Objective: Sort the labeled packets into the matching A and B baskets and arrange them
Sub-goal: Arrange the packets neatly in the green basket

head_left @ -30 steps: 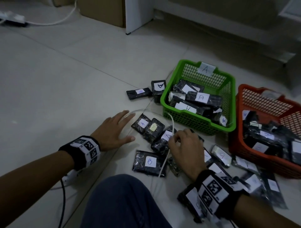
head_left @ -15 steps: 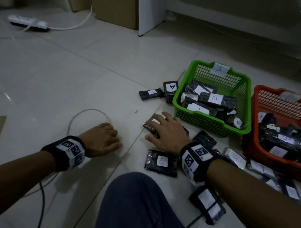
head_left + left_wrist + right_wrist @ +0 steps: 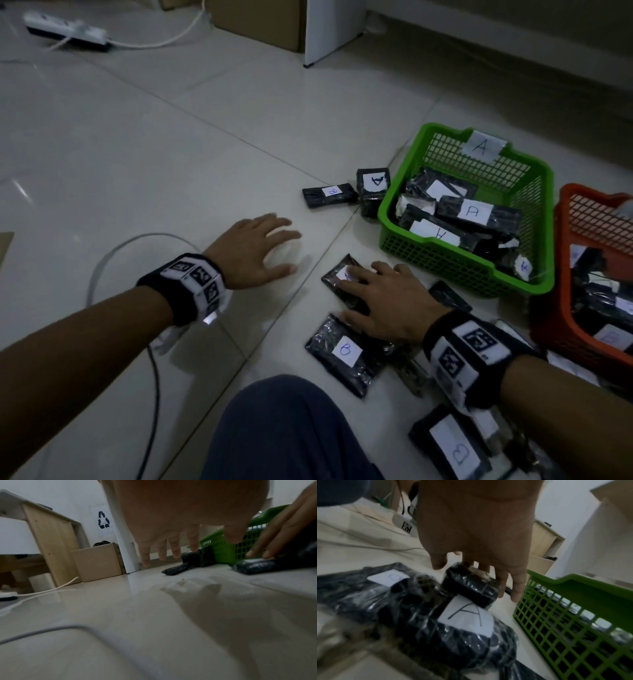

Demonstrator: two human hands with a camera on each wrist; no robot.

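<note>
While both baskets hold packets, the green basket [image 3: 404, 219] and the orange basket [image 3: 548, 318], several still lie on the floor. My right hand [image 3: 390, 301] rests flat on one packet [image 3: 337, 279], probably an A; my left hand [image 3: 253, 250] hovers spread, empty.

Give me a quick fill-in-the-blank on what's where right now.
1. The green basket carries the label ____.
2. The right hand rests on a packet lying on the ____.
3. The basket right of the green one is ____.
4. The left hand holds ____.

Missing words: A; floor; orange; nothing
</note>
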